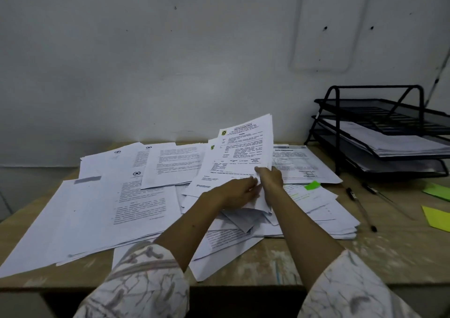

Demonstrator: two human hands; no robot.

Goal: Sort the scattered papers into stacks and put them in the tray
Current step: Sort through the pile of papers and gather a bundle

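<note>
Desk (304,259) strewn with loose papers (102,205) | right hand (270,179) pinches a tilted sheaf (243,147) at its lower edge | left hand (239,192) lies flat, fingers spread, on pile | black tray (379,132) far right, part-filled

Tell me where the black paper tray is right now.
The black paper tray stands at the table's far right corner against the wall, right of the scattered papers, with two pens lying in front of it.
</note>
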